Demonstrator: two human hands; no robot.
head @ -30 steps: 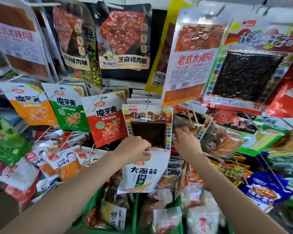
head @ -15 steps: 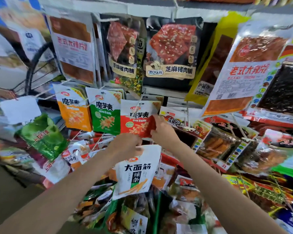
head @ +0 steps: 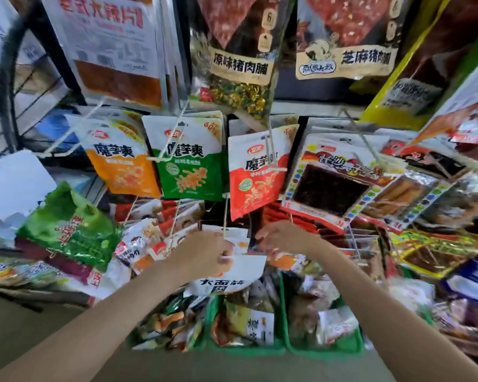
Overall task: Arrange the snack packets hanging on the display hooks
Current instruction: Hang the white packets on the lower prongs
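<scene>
- Head camera looked down on a rack of hanging snacks.
- Left hand [head: 204, 256] pinched the top of a white plastic packet with black lettering [head: 226, 277], held low at the centre, just under a thin metal hook [head: 225, 216].
- Right hand [head: 284, 238] reached beside it, its fingers blurred; whether they gripped anything I could not tell.
- Orange [head: 122, 161], green [head: 189, 164] and red [head: 255, 175] foil packets hung just above.
- Green plastic baskets [head: 283, 346] of loose packets sat nearest.
</scene>
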